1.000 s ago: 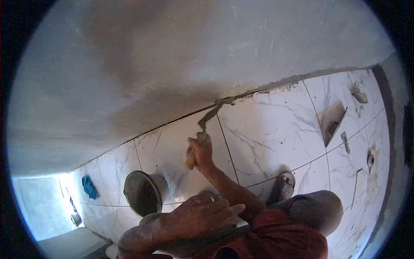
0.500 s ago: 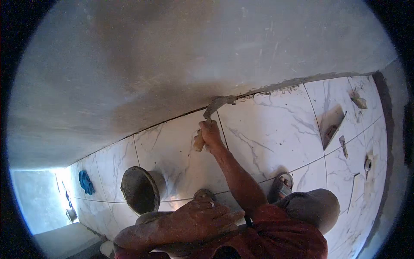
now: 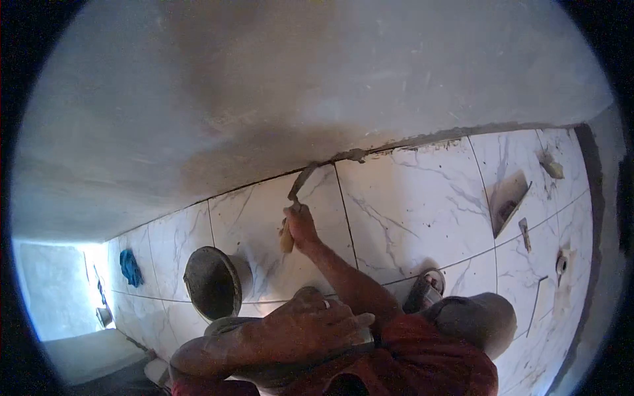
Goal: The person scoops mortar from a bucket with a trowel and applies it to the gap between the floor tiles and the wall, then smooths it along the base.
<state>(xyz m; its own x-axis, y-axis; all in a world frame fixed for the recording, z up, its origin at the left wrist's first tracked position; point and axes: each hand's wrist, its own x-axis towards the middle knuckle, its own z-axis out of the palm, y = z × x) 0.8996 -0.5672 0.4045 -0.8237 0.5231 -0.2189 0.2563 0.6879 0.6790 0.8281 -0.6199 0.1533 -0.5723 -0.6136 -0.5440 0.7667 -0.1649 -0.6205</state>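
Observation:
My right hand (image 3: 300, 228) is closed round the wooden handle of a trowel (image 3: 304, 181), its blade tip at the joint where the floor tiles meet the wall. Just right of the tip, a lump of wet grey mortar (image 3: 351, 155) sits along that joint. My left hand (image 3: 320, 327), with a ring on one finger, lies across in front of my body, its fingers stretched out to the right. What it rests on is mostly hidden. Left of my hands, a dark bucket (image 3: 212, 284) stands on the marbled white tiles (image 3: 422, 204).
A bare cement wall (image 3: 264, 79) rises along the tiles. A triangular tile offcut (image 3: 508, 201), a small scraper-like tool (image 3: 524, 234), a thin bent rod (image 3: 536, 307) and a drain hole (image 3: 561, 264) are at the right. A blue cloth (image 3: 131, 267) lies far left.
My right hand and the trowel have moved left and slightly down, away from the mortar lump, which stays at the joint. My left hand keeps nearly the same place.

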